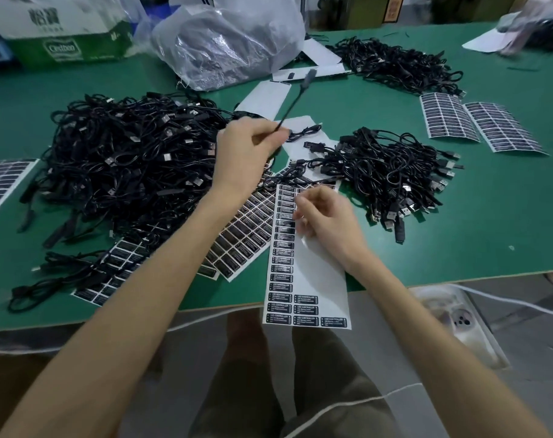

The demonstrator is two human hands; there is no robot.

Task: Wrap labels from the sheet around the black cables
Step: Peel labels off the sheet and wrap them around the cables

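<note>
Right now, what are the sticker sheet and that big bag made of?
Label sheet: likely paper, with a smooth white backing showing where labels are peeled off and slightly curling edges. Bag: probably thin clear plastic; it looks crinkled, shiny and see-through.

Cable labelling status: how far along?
Done: white label sheet is bare across much of its right side; smaller black cable pile may be finished. In hand: left hand pinches one thin black cable; right hand works the sheet. Remaining: large heap of black cables, full black-label sheets.
</note>
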